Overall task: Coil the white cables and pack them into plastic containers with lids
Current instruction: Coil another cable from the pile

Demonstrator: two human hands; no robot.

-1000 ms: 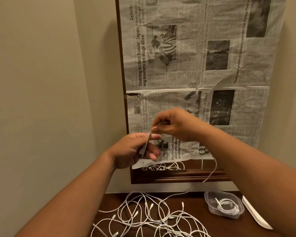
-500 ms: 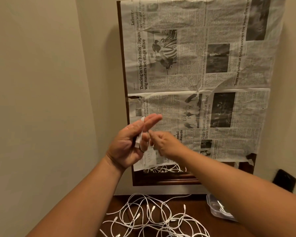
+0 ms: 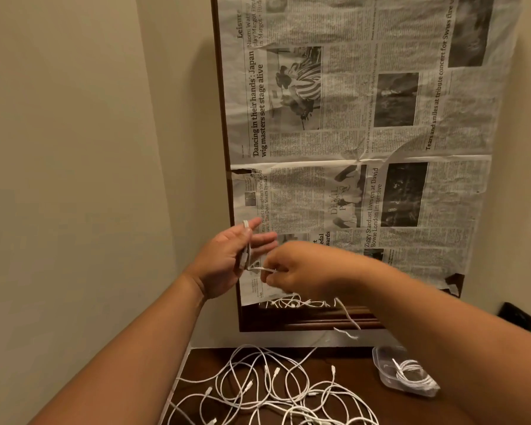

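Note:
My left hand (image 3: pixel 224 262) is raised in front of the newspaper with its fingers straight, and loops of a white cable (image 3: pixel 246 245) are wound round them. Just to its right, my right hand (image 3: pixel 298 268) pinches the same cable close to the loops. The cable's free tail (image 3: pixel 347 315) hangs below my right wrist. A loose tangle of white cables (image 3: pixel 273 394) lies on the dark wooden table (image 3: pixel 353 361). A clear plastic container (image 3: pixel 380 368) at the right holds one coiled cable (image 3: pixel 411 372). My right forearm partly hides it.
A newspaper (image 3: pixel 365 133) covers a dark wood frame (image 3: pixel 304 323) leaning on the wall behind the table; more cable shows at the frame's bottom. A small black object (image 3: pixel 517 315) sits on the right wall. Bare wall lies to the left.
My right hand came down from above my left hand to its lower right, drawing the cable round. My left hand's fingers straightened upward with the loops on them. The view shifted slightly.

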